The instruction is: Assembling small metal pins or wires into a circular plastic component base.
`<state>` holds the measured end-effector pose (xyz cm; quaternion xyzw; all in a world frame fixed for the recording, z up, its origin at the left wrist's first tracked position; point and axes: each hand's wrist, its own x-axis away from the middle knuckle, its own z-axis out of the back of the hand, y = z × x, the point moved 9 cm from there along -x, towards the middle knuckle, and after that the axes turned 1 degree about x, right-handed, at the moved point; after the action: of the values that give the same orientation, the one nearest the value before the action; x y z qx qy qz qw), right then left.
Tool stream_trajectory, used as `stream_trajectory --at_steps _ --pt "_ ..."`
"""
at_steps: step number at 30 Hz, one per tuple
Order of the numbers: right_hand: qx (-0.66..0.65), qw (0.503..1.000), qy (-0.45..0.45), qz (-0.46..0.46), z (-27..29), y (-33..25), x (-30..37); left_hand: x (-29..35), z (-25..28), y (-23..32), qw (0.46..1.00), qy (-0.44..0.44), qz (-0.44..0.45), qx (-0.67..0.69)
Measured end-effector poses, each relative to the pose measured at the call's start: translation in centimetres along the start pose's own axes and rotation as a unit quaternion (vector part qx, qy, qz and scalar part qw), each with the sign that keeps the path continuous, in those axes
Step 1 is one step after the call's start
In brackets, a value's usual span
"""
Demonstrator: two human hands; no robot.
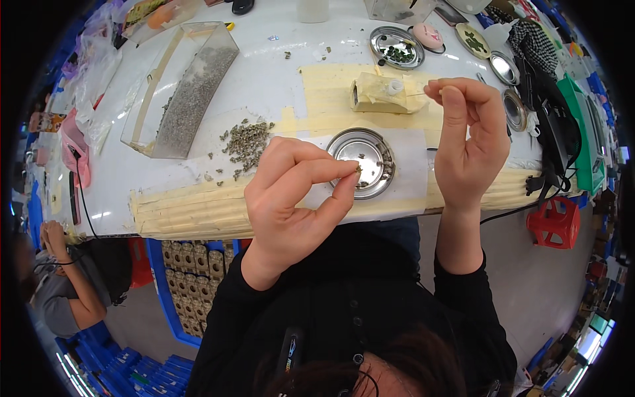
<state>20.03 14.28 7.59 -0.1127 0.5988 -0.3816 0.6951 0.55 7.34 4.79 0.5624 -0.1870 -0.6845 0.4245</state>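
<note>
My left hand point(297, 192) pinches a tiny metal part point(358, 169) between thumb and forefinger, above a round steel dish point(344, 141). A few similar small pieces lie inside that dish. Up and to the right, my right hand point(471, 132) has its fingertips closed on a thin needle-like stick point(417, 94). The stick points left, toward a block wrapped in cream tape point(380, 99) with a small white cap point(395, 87) on it. Left of my left hand, a loose pile of small grey-brown metal parts point(246, 145) is spread on the white table.
A clear bin of grey granules point(192, 99) stands at the left. Far right are a steel dish with dark green pieces point(397, 49), a pink round object point(428, 36) and a green tray point(582, 132). Below the table edge sits a blue crate point(173, 311). Another person point(73, 298) works at far left.
</note>
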Motion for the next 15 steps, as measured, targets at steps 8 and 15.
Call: stream_trajectory --at_steps 8,15 --pt "0.228 0.964 -0.06 0.123 -2.3 -0.8 -0.7 -0.3 0.3 0.7 0.998 0.02 -0.037 -0.044" --pt "-0.009 0.986 -0.162 -0.041 -2.5 -1.7 1.6 -0.2 0.9 1.4 0.995 0.046 -0.069 -0.056"
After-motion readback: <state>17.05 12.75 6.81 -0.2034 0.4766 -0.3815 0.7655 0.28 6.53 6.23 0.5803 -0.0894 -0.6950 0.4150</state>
